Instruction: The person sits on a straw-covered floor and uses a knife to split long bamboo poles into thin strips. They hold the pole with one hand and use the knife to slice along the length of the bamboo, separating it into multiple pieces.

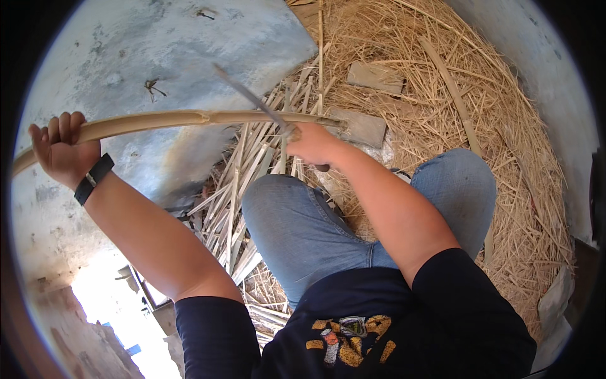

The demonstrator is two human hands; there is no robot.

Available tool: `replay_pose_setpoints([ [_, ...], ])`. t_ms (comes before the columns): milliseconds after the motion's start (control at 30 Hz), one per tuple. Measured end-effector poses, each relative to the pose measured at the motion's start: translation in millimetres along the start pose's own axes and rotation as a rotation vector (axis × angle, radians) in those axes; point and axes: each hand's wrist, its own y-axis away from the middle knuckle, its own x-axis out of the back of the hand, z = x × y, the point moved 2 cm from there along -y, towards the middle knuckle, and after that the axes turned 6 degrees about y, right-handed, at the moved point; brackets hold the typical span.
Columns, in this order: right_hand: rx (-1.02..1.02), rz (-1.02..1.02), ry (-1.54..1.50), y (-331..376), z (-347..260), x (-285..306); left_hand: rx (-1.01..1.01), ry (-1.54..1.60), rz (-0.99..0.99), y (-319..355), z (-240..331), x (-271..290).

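A long split bamboo pole [164, 121] stretches across the upper left, its hollow inner side and a node showing. My left hand [68, 155], with a dark band on the wrist, has its fingers curled round the pole near its left end. In front of my knees, my right hand [310, 144] is closed round the handle of a long knife [251, 96]. The blade, slightly blurred, points up and left and crosses the bamboo close to its right end. That right end lies by a flat stone block [361, 128] on the floor.
Split bamboo strips [237, 189] lie piled left of my bent knees. Shavings [524, 189] cover the floor on the right, where another bamboo length [453, 95] lies. A second flat slab [375, 77] sits farther off. A bluish wall [158, 57] rises at left.
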Motion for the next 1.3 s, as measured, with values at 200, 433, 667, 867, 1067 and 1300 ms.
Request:
replay_pose_setpoints([
  [200, -0.183, -0.221, 0.028, 29.6, -39.5, 30.1, 0.004, 0.085, -0.033, 12.5, 2.2, -9.4],
  [433, -0.003, -0.315, 0.058, 47.6, -94.9, 47.2, 0.243, 0.296, -0.373, -8.4, 8.3, -5.4],
  [667, 0.153, -0.125, 0.204, 55.6, -106.9, 37.9, 0.064, 0.15, -0.245, 7.6, 4.5, -22.4],
  [867, 0.021, -0.115, 0.215, 46.9, -78.7, 49.3, 0.094, 0.185, -0.24, 10.9, 4.4, -33.1],
  [1067, 0.041, -0.046, 0.292, 51.7, -92.8, 48.2, 0.119, 0.232, -0.288, 15.2, 3.0, -44.8],
  [1300, 0.105, 0.008, 0.311, 68.4, -115.2, 52.6, 0.107, 0.25, -0.314, 21.4, -0.9, -57.3],
])
